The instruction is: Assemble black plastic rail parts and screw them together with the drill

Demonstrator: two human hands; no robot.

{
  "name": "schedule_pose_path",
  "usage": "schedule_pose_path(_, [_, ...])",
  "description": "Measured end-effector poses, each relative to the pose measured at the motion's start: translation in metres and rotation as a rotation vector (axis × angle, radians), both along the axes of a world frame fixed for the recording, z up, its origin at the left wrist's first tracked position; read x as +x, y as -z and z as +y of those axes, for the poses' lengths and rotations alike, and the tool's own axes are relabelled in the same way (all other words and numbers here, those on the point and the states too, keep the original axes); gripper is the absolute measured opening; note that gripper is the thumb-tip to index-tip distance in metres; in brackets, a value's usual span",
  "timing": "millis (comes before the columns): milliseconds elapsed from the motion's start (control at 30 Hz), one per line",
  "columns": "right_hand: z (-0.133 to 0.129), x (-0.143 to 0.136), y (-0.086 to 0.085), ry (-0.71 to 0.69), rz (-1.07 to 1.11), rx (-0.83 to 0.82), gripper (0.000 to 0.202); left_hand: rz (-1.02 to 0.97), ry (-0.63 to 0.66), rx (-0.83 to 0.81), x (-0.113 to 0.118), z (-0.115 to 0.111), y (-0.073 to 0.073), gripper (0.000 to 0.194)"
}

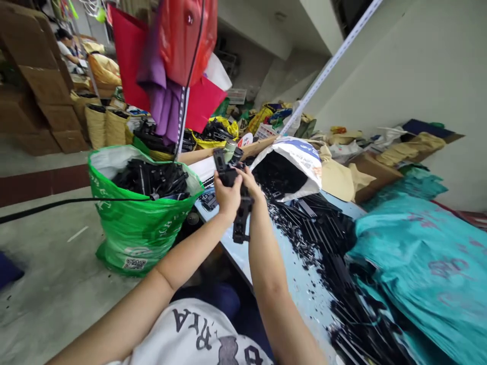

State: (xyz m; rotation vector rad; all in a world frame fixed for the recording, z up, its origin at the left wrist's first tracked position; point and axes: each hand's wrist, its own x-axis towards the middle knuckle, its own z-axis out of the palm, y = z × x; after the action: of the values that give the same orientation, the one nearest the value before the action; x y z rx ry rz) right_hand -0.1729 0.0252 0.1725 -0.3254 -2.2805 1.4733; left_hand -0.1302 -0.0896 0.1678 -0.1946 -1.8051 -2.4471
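Held out over the near edge of the light-blue table (281, 238) is a long black plastic part (240, 221) with wider, notched ends. My left hand (227, 196) is closed around its middle, thumb on top. My right hand (249, 183) is closed at the same part from the other side, its fingertips close to my left thumb. Whether it also pinches a smaller piece there cannot be made out. Just beyond my hands stands a small greenish jar (230, 148). Small black pieces (297, 238) and long black strips (327, 223) lie across the table on the right.
On the left stands a green sack (140, 228) full of black parts, with a black cord across it. A white sack (304, 157) spills black pieces onto the table. A teal sack (422, 258) bulges at right. Red and purple cloth hangs ahead. A person (68, 50) sits far back.
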Motion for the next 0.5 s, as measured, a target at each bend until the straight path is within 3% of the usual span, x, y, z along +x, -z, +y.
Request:
schedule_pose_path(67, [-0.045, -0.058, -0.020, -0.223, 0.004, 0.051, 0.057, 0.009, -0.205, 0.044, -0.041, -0.036, -0.012, 0.067])
schedule_pose_path(133, [-0.094, -0.107, -0.029, -0.449, -0.022, 0.101, 0.064, -0.010, -0.377, 0.049, -0.080, -0.074, -0.011, 0.066])
schedule_pose_path(267, [-0.176, -0.167, -0.014, -0.735, -0.022, 0.150, 0.060, 0.048, -0.578, -0.192, -0.137, -0.139, 0.020, 0.071])
schedule_pose_path(367, [-0.209, -0.185, 0.009, -0.743, -0.004, 0.130, 0.063, 0.078, -0.816, -0.452, -0.157, -0.165, 0.048, 0.082])
schedule_pose_path(433, [-0.215, -0.187, 0.020, -0.590, 0.028, 0.060, 0.075, -0.001, -0.980, -0.510, -0.162, -0.171, 0.059, 0.090])
schedule_pose_path(500, [-0.208, -0.179, 0.026, -0.371, 0.091, -0.025, 0.085, -0.085, -1.057, -0.504, -0.161, -0.172, 0.060, 0.095])
